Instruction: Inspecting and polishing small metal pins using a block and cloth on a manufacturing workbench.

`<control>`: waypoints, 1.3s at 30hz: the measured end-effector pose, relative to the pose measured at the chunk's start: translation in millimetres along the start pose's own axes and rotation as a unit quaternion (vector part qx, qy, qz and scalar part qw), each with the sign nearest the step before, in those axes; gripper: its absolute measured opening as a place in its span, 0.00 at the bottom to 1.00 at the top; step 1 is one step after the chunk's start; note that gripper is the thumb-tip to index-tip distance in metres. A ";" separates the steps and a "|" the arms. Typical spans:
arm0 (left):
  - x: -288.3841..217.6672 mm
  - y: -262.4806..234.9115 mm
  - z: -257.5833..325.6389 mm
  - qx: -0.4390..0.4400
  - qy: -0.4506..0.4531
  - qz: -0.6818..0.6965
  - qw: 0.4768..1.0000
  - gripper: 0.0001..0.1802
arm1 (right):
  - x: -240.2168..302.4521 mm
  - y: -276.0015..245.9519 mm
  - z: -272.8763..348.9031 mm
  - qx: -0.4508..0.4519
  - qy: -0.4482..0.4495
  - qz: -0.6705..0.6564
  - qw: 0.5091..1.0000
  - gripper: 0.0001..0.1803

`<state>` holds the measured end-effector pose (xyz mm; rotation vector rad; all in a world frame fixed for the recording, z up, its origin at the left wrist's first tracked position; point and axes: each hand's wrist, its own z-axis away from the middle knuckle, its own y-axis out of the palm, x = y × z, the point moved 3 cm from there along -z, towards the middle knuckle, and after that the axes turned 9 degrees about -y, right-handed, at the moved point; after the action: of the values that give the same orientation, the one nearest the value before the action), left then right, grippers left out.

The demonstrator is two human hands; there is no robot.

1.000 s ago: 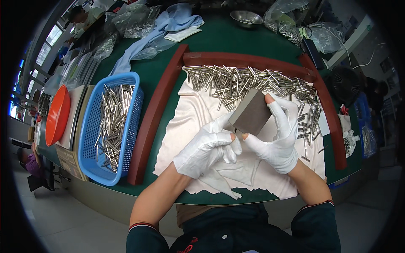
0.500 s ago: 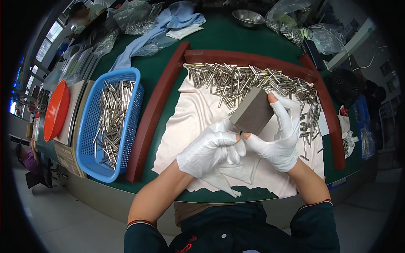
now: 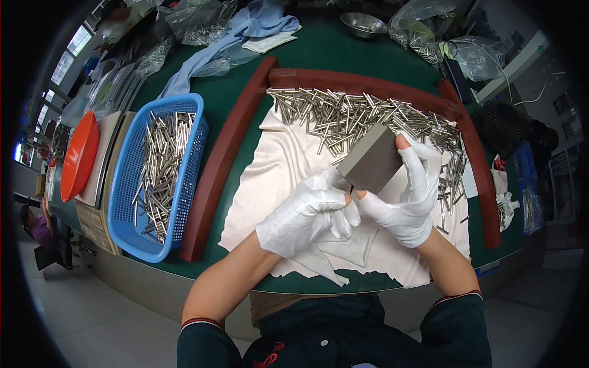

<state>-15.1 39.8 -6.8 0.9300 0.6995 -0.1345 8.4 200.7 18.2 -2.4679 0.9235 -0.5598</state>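
Observation:
My right hand [image 3: 408, 202], in a white glove with bare fingertips, grips a grey-brown rectangular block [image 3: 378, 164] that looks like an abrasive block. It is tilted above a pale pink cloth [image 3: 251, 196]. Close to the block's lower corner, my left hand [image 3: 307, 214], gloved the same way, is closed in a pinch. A short dark end of a thin pin [image 3: 351, 189] shows between its fingertips and the block; the rest is hidden. Beyond the block, many loose metal pins [image 3: 343, 116] lie heaped on the cloth, and more spread down its right side.
Dark red wooden rails [image 3: 221, 165] frame the cloth at left, back and right. Left of them stands a blue plastic basket [image 3: 116, 208] holding metal pins. An orange tray [image 3: 80, 156] lies beyond it. A metal bowl [image 3: 363, 26] and plastic bags [image 3: 199, 24] sit at the back.
The block and my right fingertips have shifted slightly to the right. My left hand stays pinched by the block's lower corner. The whole view has moved a little.

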 end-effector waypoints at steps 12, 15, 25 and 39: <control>-3.1 -8.6 6.4 -0.012 0.066 0.015 0.998 0.27 | -2.8 -0.4 9.3 0.004 0.013 -0.008 1.000 0.47; -0.3 0.6 2.3 -0.013 0.020 0.015 1.000 0.30 | 2.0 0.5 3.5 0.009 0.016 -0.032 0.999 0.48; 4.0 -8.7 2.3 -0.009 -0.032 -0.009 0.999 0.39 | 2.6 1.6 4.7 0.027 0.034 -0.038 0.998 0.47; 4.1 -6.0 1.3 0.001 -0.047 -0.001 0.999 0.33 | 3.5 2.1 3.4 0.032 0.018 -0.031 0.999 0.48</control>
<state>-13.6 35.9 -12.9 0.9190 0.6136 -0.1784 11.5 197.8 15.0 -2.4425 0.8318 -0.6474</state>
